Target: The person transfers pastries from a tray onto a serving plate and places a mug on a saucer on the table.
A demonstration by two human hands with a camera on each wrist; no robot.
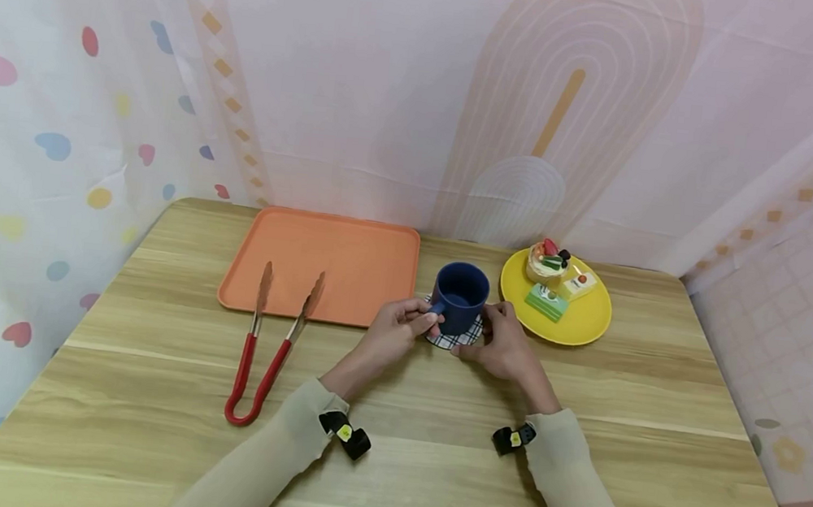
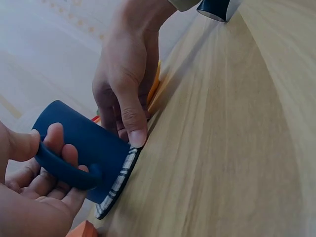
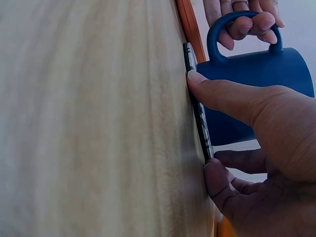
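A dark blue mug stands upright on a round coaster with a black-and-white checked top. My left hand grips the mug's handle, fingers curled through the loop and thumb on its outer side. From the other side, my right hand holds the coaster by its rim, thumb at the near edge and fingers at the right edge. The right wrist view shows that thumb on the coaster's edge, beside the mug's base.
An orange tray lies at the back left. Red-handled tongs lie spread, their tips over its front edge. At the back right, a yellow plate bears a fruit-topped tart and two cake pieces. Patterned curtains hang behind the wooden table.
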